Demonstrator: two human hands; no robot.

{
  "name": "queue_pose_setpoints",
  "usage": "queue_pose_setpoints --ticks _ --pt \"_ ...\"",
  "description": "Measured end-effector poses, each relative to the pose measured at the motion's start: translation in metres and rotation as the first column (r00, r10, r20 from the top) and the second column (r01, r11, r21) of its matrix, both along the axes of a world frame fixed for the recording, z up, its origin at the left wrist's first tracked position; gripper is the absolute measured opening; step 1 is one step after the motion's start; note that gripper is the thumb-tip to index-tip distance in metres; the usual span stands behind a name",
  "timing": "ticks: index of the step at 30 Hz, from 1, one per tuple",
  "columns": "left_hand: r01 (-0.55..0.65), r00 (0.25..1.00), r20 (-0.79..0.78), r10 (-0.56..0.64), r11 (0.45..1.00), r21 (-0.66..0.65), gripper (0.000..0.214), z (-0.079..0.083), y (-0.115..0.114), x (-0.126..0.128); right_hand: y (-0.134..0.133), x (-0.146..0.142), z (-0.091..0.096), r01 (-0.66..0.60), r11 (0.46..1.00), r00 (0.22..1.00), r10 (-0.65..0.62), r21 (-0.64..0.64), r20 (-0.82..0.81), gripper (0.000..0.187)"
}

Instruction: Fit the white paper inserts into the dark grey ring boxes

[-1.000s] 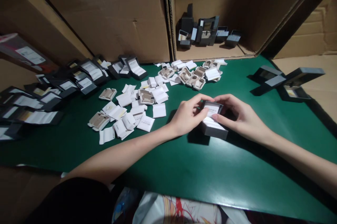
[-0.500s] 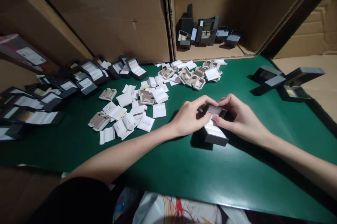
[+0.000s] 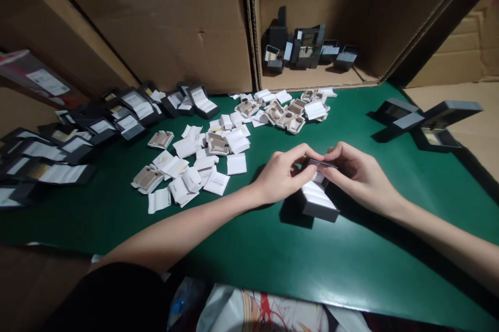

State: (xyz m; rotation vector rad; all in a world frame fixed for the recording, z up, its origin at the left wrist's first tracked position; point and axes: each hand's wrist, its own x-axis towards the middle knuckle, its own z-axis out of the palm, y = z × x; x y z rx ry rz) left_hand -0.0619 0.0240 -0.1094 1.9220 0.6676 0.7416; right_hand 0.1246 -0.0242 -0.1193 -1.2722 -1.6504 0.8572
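Lid of a hinged black box is pinched by the left hand and the right hand, side by side; a white insert lies inside.

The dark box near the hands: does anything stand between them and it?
Nothing visible does. The left hand and right hand touch the dark box directly; the loose white pieces lie apart from it.
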Motion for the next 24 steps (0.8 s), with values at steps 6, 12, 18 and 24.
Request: queue_pose_setpoints --ticks 6,12,18,24 --pt "-0.067 0.998 -0.003 0.067 0.997 0.041 0.013 -0.002 0.000 0.000 0.000 -0.001 0.002 -0.073 0.997 0.995 0.072 0.006 0.068 0.026" --pt "-0.011 0.998 -0.067 0.013 0.999 0.038 0.017 -0.001 -0.002 -0.002 0.001 0.000 -0.002 -0.084 0.996 0.993 0.082 0.015 0.083 0.022" --pt "0.021 0.998 -0.060 -0.023 0.999 -0.029 0.025 0.003 -0.001 -0.003 0.004 0.004 -0.002 -0.131 0.991 0.990 0.131 -0.003 0.055 0.024" --pt "0.076 0.996 0.069 -0.061 0.970 -0.230 0.040 -0.001 0.003 -0.003 0.009 0.012 -0.002 -0.230 0.970 0.971 0.223 -0.077 -0.090 0.037"
